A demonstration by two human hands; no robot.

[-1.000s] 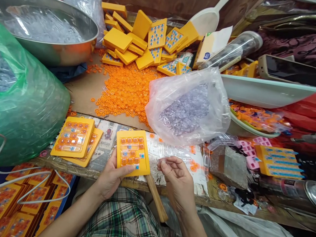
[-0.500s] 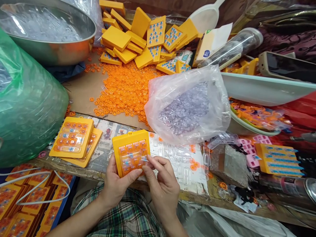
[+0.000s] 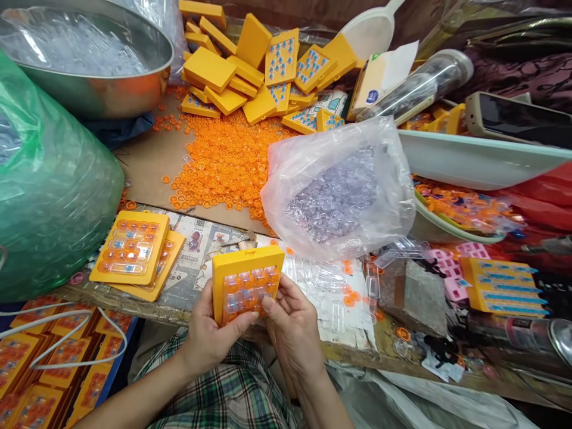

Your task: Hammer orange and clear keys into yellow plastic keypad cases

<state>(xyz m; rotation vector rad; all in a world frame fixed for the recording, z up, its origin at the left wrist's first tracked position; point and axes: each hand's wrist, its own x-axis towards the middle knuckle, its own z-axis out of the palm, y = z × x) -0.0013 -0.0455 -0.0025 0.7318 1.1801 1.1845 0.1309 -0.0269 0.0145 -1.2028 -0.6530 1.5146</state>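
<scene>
Between my two hands, just above the front edge of the bench, is a yellow plastic case (image 3: 248, 262) with rows of orange and blue pieces under clear strips. My left hand (image 3: 210, 333) is closed on its left side, the thumb lying along the lower face. My right hand (image 3: 297, 328) grips the right side, thumb pressed on a clear strip and fingers partly hidden behind the case. To the left, a similar filled yellow case (image 3: 130, 247) lies on another one. Clear strips (image 3: 313, 273) are spread on a white sheet at the right.
Behind lie a heap of orange rings (image 3: 227, 158) and a pile of yellow cases (image 3: 210, 65). A bag of clear pieces (image 3: 339, 196) stands right of the heap. A green bag (image 3: 53, 196) and a metal bowl (image 3: 156, 77) fill the left. A stone block (image 3: 417, 298) sits right.
The case has shifted slightly right and is tipped more upright. My right hand has moved from pinching near its lower right corner to holding its side, thumb on the front.
</scene>
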